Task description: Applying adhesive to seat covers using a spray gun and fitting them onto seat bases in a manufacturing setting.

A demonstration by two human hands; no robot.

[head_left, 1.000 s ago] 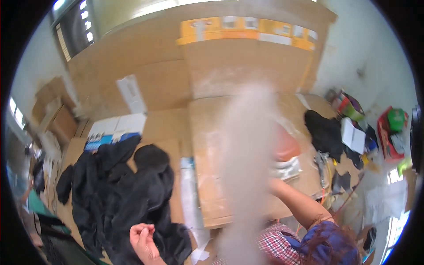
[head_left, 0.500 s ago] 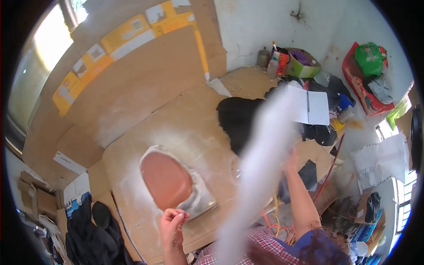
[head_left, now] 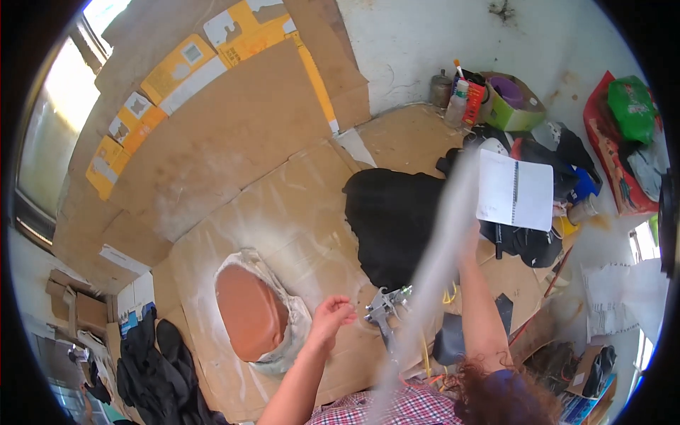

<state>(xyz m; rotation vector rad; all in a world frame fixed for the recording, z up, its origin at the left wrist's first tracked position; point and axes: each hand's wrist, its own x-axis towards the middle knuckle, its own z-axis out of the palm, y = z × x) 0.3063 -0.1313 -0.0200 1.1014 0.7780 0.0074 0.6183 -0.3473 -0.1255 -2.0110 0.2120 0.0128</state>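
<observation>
My left hand (head_left: pixel 331 320) is raised over the cardboard-covered table, between a brown oval pad and a metal spray gun (head_left: pixel 384 310). Its fingers are loosely bent and apart, with nothing in them, and they point toward the gun. The smooth brown pad (head_left: pixel 249 312) lies at the left inside a rumpled whitish cloth edge (head_left: pixel 301 322). My right arm stretches forward to the right; my right hand (head_left: pixel 468 244) is near the lower left of an open spiral notebook (head_left: pixel 516 191). A blurred whitish strip (head_left: pixel 425 283) crosses in front, hiding most of its fingers.
Black cloth (head_left: pixel 393 219) lies mid-table. Behind it stand a bottle (head_left: pixel 457 104) and a green box (head_left: pixel 516 113) with a purple item. Tall cardboard (head_left: pixel 234 113) lines the back left. Dark garments (head_left: pixel 159 368) hang at the lower left, and a red bag (head_left: pixel 616 156) is at the right.
My left hand has moved right, away from the brown pad toward the spray gun, and its pinched fingers have loosened. The whole view has shifted, and the spray gun now shows beside the blurred strip.
</observation>
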